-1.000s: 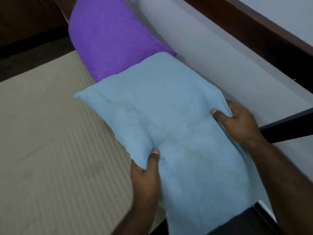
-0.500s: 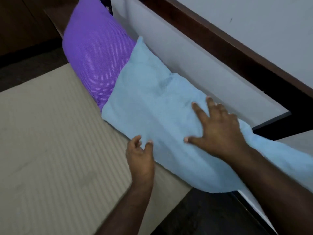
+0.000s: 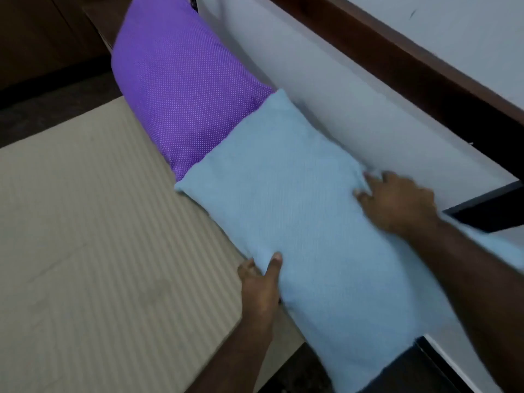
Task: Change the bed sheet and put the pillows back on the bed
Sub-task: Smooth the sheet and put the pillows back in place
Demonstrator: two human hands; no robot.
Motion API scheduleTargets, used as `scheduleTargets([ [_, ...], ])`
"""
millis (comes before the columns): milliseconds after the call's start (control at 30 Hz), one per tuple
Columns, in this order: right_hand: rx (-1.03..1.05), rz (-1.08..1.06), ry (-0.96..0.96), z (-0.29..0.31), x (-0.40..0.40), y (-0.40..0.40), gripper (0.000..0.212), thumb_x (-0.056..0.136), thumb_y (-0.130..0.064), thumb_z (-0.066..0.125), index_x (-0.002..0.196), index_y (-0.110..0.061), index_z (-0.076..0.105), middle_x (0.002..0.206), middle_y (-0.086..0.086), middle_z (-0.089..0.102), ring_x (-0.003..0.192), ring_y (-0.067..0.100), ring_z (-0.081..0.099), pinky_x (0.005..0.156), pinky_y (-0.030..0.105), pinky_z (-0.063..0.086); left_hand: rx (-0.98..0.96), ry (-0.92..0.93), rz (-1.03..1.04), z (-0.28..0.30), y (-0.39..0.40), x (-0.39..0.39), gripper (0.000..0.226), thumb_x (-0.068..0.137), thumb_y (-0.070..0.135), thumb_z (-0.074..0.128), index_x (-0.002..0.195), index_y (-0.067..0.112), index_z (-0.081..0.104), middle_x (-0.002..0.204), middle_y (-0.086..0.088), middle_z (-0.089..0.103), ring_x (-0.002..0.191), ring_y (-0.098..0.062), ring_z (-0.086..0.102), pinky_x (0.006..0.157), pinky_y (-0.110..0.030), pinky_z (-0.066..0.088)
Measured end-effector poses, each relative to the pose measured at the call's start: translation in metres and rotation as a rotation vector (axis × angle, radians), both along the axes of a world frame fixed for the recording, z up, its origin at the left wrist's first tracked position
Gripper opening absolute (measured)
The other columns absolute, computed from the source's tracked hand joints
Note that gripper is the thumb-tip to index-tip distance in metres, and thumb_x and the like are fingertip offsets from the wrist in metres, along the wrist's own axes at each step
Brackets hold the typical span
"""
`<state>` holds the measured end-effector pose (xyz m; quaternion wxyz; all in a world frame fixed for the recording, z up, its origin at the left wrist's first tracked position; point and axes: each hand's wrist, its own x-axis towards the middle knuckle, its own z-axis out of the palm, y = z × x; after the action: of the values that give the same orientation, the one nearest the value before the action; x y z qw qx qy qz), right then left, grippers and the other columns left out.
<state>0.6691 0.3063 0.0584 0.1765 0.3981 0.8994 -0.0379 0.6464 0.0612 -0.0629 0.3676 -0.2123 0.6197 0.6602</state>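
A light blue pillow [image 3: 297,222] lies at the head of the bed, along the white headboard panel [image 3: 354,103], with its near end hanging past the bed's corner. My left hand [image 3: 261,282] grips its near long edge, thumb on top and fingers underneath. My right hand [image 3: 397,202], slightly blurred, has its fingers curled into the far edge by the headboard. A purple dotted pillow [image 3: 181,89] leans against the headboard just beyond, its end tucked under the blue pillow's corner. A beige striped bed sheet [image 3: 99,236] covers the mattress.
A dark wooden frame [image 3: 411,69] runs above the headboard panel, with a pale wall [image 3: 467,32] behind it. Dark floor [image 3: 42,114] shows past the bed's far side and below the near corner [image 3: 297,370].
The blue pillow has shifted from slanting against the headboard to lying flatter along it. My left hand took hold of its near edge. My right hand went from flat on top to the far edge.
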Motion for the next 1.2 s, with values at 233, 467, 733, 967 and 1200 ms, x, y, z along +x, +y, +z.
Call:
scheduleTargets([
  [233, 0.069, 0.18, 0.271, -0.075, 0.005, -0.074, 0.069, 0.096, -0.066, 0.027, 0.157, -0.034, 0.025, 0.164, 0.007, 0.024, 0.148, 0.036, 0.026, 0.113, 0.064, 0.02, -0.142, 0.509, -0.364, -0.038, -0.009, -0.018, 0.078, 0.092, 0.045, 0.064, 0.157, 0.028, 0.024, 0.153, 0.007, 0.04, 0.139, -0.008, 0.042, 0.118, -0.036, 0.035],
  [467, 0.006, 0.091, 0.182, -0.103, -0.021, -0.085, 0.071, 0.088, -0.077, 0.031, 0.144, -0.036, 0.046, 0.155, 0.001, 0.041, 0.14, 0.03, 0.038, 0.113, 0.058, 0.025, -0.122, 0.385, -0.6, -0.037, -0.039, -0.075, 0.039, 0.1, 0.025, 0.058, 0.136, 0.038, 0.049, 0.12, 0.026, 0.058, 0.109, 0.012, 0.057, 0.099, -0.016, 0.045],
  [733, -0.253, 0.096, 0.744, -0.047, -0.172, -0.055, 0.052, 0.086, -0.035, 0.072, 0.133, -0.02, 0.055, 0.126, 0.002, 0.061, 0.12, 0.021, 0.054, 0.101, 0.034, 0.041, -0.356, 0.404, -0.007, -0.014, -0.05, -0.224, 0.014, 0.094, 0.022, 0.064, 0.108, 0.02, 0.062, 0.091, 0.0, 0.069, 0.075, -0.019, 0.063, 0.074, -0.036, 0.052],
  [967, -0.301, 0.146, 0.652, -0.048, -0.341, 0.021, 0.073, 0.085, -0.032, 0.075, 0.145, -0.007, 0.042, 0.141, 0.018, 0.051, 0.126, 0.032, 0.052, 0.1, 0.032, 0.041, -0.408, 0.308, -0.009, -0.017, -0.019, -0.34, 0.067, 0.095, 0.031, 0.066, 0.152, 0.014, 0.035, 0.148, -0.008, 0.049, 0.124, -0.027, 0.055, 0.093, -0.033, 0.044],
  [1200, -0.526, 0.009, 0.44, -0.082, -0.402, 0.065, 0.091, 0.068, -0.057, 0.084, 0.137, -0.01, 0.048, 0.137, 0.014, 0.058, 0.119, 0.032, 0.058, 0.1, 0.04, 0.047, -0.142, 0.277, -0.028, -0.045, 0.02, -0.365, 0.087, 0.078, 0.031, 0.085, 0.146, 0.029, 0.032, 0.138, 0.0, 0.056, 0.122, -0.023, 0.06, 0.098, -0.047, 0.054],
])
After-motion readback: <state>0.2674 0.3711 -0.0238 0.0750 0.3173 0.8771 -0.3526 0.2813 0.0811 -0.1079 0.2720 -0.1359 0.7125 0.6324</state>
